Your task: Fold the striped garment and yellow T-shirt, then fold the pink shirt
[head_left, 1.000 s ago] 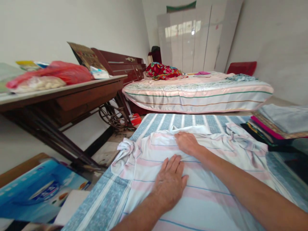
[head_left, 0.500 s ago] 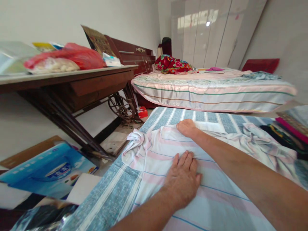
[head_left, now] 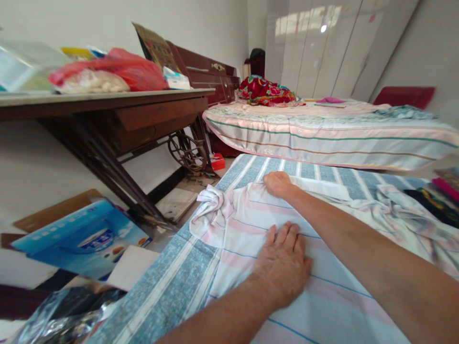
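Note:
A pale shirt (head_left: 247, 229) with pink bands and thin blue lines lies spread over a blue-and-white striped bed cover. My left hand (head_left: 285, 267) rests flat on its body, fingers stretched out. Farther up, near the white collar (head_left: 328, 188), my right hand (head_left: 278, 184) is closed on the shirt's shoulder edge; its fingertips are hidden. One sleeve (head_left: 213, 208) is bunched at the left. The other side lies crumpled (head_left: 405, 215) beyond my right forearm.
Left of the striped cover (head_left: 175, 267) stand a blue carton (head_left: 96, 239) and a sewing-machine table (head_left: 143, 110) bearing a red plastic bag (head_left: 132, 71). Folded clothes (head_left: 433, 205) lie at the right. A larger bed (head_left: 315, 138) stands behind, before a wardrobe (head_left: 308, 52).
The view has turned slightly left, so the room sits farther right in the picture. Both hands keep nearly the same places on the shirt.

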